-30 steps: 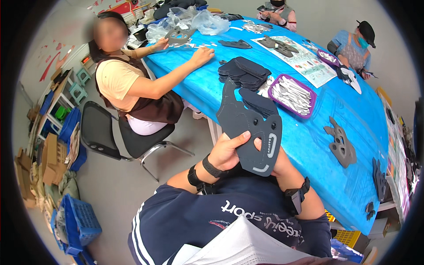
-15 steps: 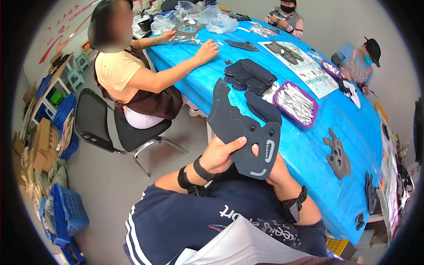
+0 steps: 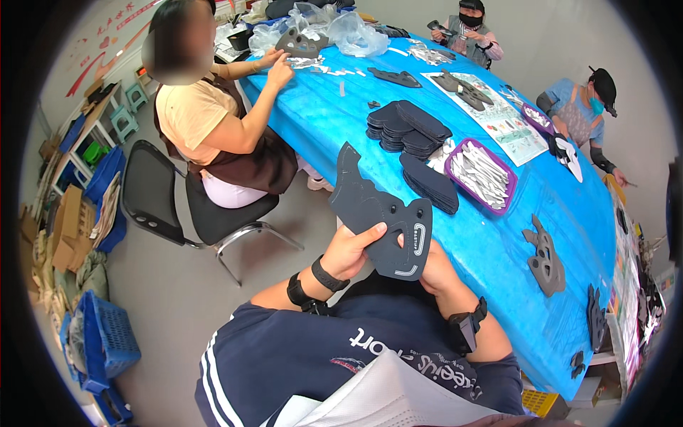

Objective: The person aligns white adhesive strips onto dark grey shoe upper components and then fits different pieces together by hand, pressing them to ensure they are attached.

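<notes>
Held up in front of me is a dark grey flat cut-out panel [image 3: 366, 206], with a curved outline, stitch-like lines, small round holes and white printed marks. My left hand [image 3: 350, 250] grips its lower left edge, thumb laid on the face and fingers behind. At the lower right edge my right hand [image 3: 435, 270] is closed on it, a fingertip showing through an opening in the panel; its other fingers are partly hidden. Just beyond the panel, a pile of dark oblong pads [image 3: 430, 183] and a purple basket [image 3: 511, 196] of white strips stand on the table.
A blue-covered table [image 3: 484, 238] stretches ahead and right, with stacked dark pads [image 3: 405, 127], a printed sheet [image 3: 523, 146] and a loose grey panel [image 3: 546, 263]. One person [image 3: 206, 107] sits at left by a black chair [image 3: 153, 192]; two others work across the table.
The panel in my hands has shifted slightly left and turned a little. The person at left has drawn one hand back to the panel they hold. Across the table, both people's arms have moved.
</notes>
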`<state>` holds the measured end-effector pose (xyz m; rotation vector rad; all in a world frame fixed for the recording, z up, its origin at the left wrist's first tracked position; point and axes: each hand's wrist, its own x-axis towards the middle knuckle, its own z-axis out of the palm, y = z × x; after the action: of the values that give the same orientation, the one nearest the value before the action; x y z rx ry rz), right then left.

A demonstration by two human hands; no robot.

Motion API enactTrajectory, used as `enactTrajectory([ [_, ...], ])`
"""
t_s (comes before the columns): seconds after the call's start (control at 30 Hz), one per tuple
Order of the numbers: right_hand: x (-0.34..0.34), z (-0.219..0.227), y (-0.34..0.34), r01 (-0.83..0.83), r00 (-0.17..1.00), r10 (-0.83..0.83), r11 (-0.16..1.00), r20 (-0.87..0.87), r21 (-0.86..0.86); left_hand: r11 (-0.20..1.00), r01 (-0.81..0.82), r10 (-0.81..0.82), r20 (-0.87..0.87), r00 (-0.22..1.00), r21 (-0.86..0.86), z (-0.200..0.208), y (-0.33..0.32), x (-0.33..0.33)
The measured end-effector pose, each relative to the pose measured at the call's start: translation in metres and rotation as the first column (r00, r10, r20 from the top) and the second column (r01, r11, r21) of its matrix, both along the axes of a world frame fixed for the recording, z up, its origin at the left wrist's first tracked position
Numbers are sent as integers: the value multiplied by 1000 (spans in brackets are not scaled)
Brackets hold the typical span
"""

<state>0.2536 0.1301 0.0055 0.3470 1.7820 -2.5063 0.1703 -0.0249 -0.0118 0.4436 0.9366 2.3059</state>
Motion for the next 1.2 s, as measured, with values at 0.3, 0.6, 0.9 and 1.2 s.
enactTrajectory([
  [0.3,10,-8,18,-74,997,75,996,-27,43,881,-456,463,-29,886,125,11,-7,-36],
  [0.6,9,-6,18,-130,991,129,989,23,67,820,-568,572,-56,818,69,-16,-42,-80],
  [0.9,3,-12,13,-185,982,182,981,54,56,915,-390,366,-196,910,-105,-32,-36,-79],
  [1.2,2,-16,11,-205,977,202,978,68,43,930,-270,177,-339,924,-249,-32,-37,-72],
])
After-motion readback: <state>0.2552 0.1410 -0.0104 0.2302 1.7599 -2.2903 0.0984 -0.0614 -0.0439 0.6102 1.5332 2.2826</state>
